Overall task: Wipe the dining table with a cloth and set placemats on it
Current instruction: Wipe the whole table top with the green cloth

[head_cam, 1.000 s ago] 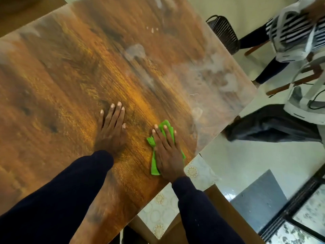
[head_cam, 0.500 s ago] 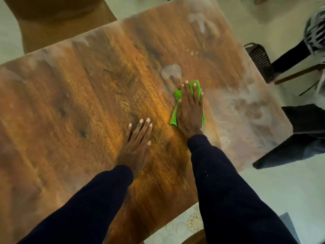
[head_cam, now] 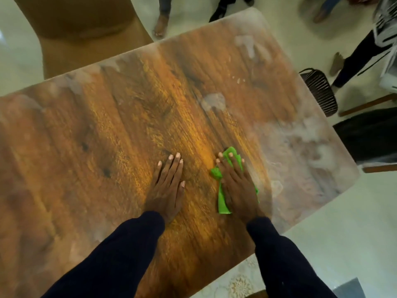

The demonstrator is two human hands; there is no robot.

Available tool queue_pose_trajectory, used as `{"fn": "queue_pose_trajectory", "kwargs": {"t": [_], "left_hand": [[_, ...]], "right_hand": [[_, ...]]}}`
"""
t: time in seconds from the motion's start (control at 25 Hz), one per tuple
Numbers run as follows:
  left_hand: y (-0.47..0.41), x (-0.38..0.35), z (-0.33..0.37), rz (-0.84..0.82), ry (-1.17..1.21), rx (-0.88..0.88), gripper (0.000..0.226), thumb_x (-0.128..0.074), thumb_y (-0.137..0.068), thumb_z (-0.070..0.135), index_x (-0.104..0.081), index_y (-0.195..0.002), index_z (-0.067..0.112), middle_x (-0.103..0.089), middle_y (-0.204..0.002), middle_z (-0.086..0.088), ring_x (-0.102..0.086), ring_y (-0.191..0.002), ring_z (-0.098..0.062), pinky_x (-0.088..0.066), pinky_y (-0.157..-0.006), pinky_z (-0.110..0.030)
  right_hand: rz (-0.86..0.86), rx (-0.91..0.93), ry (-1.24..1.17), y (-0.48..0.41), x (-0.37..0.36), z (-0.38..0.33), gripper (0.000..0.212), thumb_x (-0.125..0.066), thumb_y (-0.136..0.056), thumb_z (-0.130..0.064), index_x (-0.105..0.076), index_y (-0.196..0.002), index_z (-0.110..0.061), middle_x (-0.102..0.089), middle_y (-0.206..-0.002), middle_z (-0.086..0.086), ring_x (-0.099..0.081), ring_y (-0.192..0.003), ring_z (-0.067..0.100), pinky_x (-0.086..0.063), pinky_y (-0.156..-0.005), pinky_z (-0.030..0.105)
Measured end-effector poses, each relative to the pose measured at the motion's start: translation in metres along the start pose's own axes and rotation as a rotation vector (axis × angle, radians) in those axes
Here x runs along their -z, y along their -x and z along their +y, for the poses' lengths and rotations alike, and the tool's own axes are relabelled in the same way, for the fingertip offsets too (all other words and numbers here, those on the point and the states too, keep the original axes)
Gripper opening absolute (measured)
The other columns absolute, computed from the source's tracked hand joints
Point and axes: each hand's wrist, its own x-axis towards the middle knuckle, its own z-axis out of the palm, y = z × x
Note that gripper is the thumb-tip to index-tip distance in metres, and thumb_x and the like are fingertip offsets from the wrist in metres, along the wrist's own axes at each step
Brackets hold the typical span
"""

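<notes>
The left hand (head_cam: 167, 186) lay flat on the wooden surface (head_cam: 86, 147), palm down. Its fingers (head_cam: 171, 166) were straight and close together, thumb out to the side, holding nothing. Near it but apart, the right hand (head_cam: 238, 188) pressed palm-down on the green cloth (head_cam: 223, 203), fingers straight and slightly spread, not curled round it. The cloth lay bunched under that hand near the surface's middle, showing past the fingertips and along the thumb side. Both arms, in dark sleeves (head_cam: 120, 254), reached forward from the near edge. Pale smears (head_cam: 311, 138) marked the surface's right end.
</notes>
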Motion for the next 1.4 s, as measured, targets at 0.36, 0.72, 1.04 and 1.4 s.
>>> {"fn": "queue_pose_trajectory", "kwargs": {"t": [0.36, 0.72, 1.04, 1.4], "left_hand": [[0.002, 0.002, 0.001, 0.009, 0.005, -0.016, 0.058, -0.025, -0.112, 0.027, -0.026, -0.164, 0.002, -0.019, -0.175, -0.012, -0.015, -0.163, -0.027, -0.019, -0.13, -0.054], [0.001, -0.004, -0.004, 0.023, -0.012, -0.035, 0.059, -0.029, -0.111, 0.027, -0.026, -0.164, 0.0, -0.02, -0.174, -0.014, -0.016, -0.162, -0.029, -0.018, -0.13, -0.055], [0.005, -0.004, -0.002, 0.041, -0.002, -0.062, 0.058, -0.024, -0.113, 0.027, -0.021, -0.165, 0.001, -0.015, -0.175, -0.014, -0.011, -0.163, -0.027, -0.012, -0.132, -0.053], [0.015, -0.001, -0.008, 0.173, 0.228, -0.172, 0.049, -0.033, -0.113, 0.018, -0.039, -0.159, 0.002, -0.033, -0.17, -0.014, -0.026, -0.16, -0.027, -0.018, -0.13, -0.057]], "right_hand": [[0.108, -0.305, 0.028, -0.064, -0.014, -0.034, 0.058, -0.027, -0.113, -0.034, -0.022, -0.167, -0.014, -0.012, -0.176, 0.006, 0.001, -0.163, 0.028, -0.005, -0.131, 0.056], [0.108, -0.364, -0.009, 0.136, -0.03, -0.068, 0.054, -0.025, -0.113, -0.029, -0.03, -0.164, -0.01, -0.019, -0.174, 0.008, -0.013, -0.162, 0.033, -0.022, -0.124, 0.068], [0.195, -0.674, -0.04, 0.049, -0.023, -0.046, 0.057, -0.024, -0.115, -0.035, -0.017, -0.167, -0.014, -0.007, -0.176, 0.007, 0.003, -0.163, 0.028, -0.004, -0.131, 0.056], [0.128, -0.386, -0.149, 0.157, -0.058, -0.142, 0.055, -0.04, -0.112, -0.019, -0.027, -0.165, -0.015, -0.017, -0.175, 0.001, -0.004, -0.163, 0.024, -0.014, -0.131, 0.057]]}}
